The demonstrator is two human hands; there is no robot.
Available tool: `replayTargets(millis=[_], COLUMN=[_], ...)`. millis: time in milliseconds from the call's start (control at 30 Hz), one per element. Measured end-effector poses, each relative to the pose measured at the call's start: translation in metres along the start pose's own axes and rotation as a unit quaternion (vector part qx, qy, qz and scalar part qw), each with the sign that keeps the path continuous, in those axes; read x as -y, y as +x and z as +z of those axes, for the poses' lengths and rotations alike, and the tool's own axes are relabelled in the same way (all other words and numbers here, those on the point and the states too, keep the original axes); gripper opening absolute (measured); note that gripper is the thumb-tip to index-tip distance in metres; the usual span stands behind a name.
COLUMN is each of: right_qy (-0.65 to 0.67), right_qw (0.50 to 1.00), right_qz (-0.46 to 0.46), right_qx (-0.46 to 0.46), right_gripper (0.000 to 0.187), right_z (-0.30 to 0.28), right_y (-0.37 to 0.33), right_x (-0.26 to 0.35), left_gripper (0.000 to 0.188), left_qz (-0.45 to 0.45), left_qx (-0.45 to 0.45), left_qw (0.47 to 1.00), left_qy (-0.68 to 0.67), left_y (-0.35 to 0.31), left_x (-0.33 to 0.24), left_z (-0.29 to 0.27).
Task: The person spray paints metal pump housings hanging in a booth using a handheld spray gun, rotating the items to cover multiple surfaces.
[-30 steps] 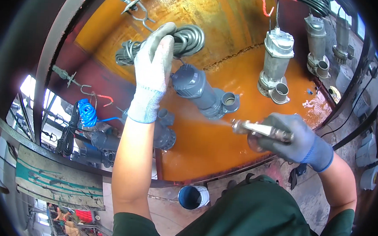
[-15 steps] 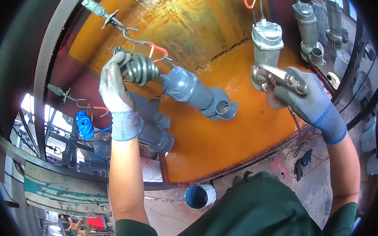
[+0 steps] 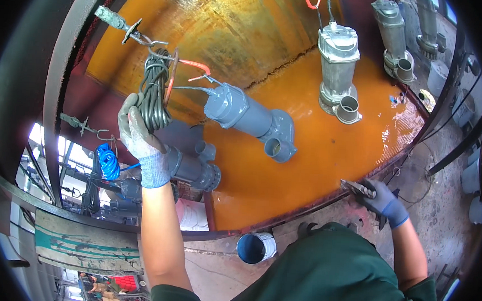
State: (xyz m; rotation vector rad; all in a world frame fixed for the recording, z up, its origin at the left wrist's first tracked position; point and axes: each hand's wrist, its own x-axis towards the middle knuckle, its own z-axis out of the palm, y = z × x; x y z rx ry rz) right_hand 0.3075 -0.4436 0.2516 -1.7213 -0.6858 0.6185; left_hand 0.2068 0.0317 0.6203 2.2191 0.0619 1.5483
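A dark cable coil (image 3: 155, 94) hangs from a hook at the upper left. Against its lower left side rests my gloved left hand (image 3: 138, 129), fingers stretched upward and not wrapped round it. A freshly grey-coated pump (image 3: 243, 112) hangs tilted to the right of the coil, on an orange-red hook (image 3: 193, 65). At the lower right, near the booth's front edge, my gloved right hand (image 3: 383, 200) is closed around a metal spray gun (image 3: 358, 188). An uncoated silver pump (image 3: 338, 68) hangs farther right, apart from both hands.
Orange-brown liquid (image 3: 299, 175) fills the booth floor below the pumps. Another grey pump (image 3: 191, 167) hangs behind my left wrist. A blue coiled cord (image 3: 108, 161) is at the left. A paint bucket (image 3: 256, 248) stands by my body; more silver pumps (image 3: 391, 38) hang at the far right.
My right hand has drawn the spray gun down and back from the silver pump. The cable coil now hangs lengthwise, with my left hand loosened and lower beside it.
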Motion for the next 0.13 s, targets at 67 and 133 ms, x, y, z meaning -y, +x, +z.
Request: replayTargets(millis=[67, 133], right_qy=[-0.011, -0.098], right_qw=[0.996, 0.990], right_qz=[0.045, 0.090], right_qx=[-0.077, -0.053], right_gripper=[0.028, 0.037], right_z=[0.019, 0.016], right_y=[-0.028, -0.036], right_x=[-0.088, -0.113], left_gripper=[0.048, 0.049], left_qz=[-0.015, 0.005], left_qx=[-0.010, 0.001], left_qw=[1.000, 1.000], left_qy=[-0.025, 0.007], left_y=[0.000, 0.002], left_x=[0.010, 0.021], left_z=[-0.002, -0.014])
